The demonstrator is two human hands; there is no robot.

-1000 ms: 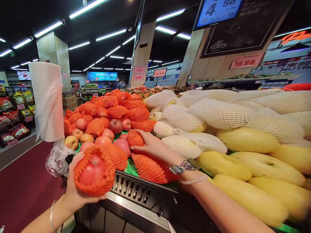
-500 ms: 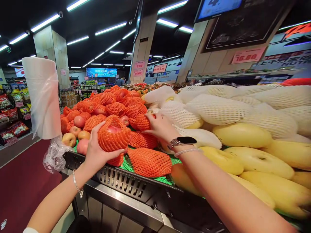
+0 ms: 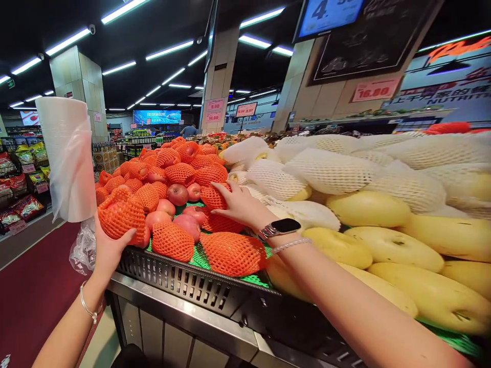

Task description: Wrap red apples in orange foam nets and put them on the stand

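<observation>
My left hand [image 3: 109, 250] is wrapped around an apple in an orange foam net [image 3: 121, 213], at the left end of the fruit bin. My right hand [image 3: 240, 204], with a watch on the wrist, has its fingers curled on another netted apple [image 3: 211, 196] among the pile. Between the hands lie several bare red apples [image 3: 187, 226] and a netted apple [image 3: 172, 241]. Closer to the bin's front edge, below my right hand, sits a large netted apple [image 3: 232, 254].
Yellow melons [image 3: 368, 208] and melons in white foam nets [image 3: 333, 168] fill the right side. A roll of plastic bags [image 3: 67, 158] stands at the left. The black slatted rim [image 3: 180, 278] of the bin runs along the front.
My left hand has moved left with its netted apple, uncovering bare apples and a netted one in the middle. My right hand stays at the same netted apple.
</observation>
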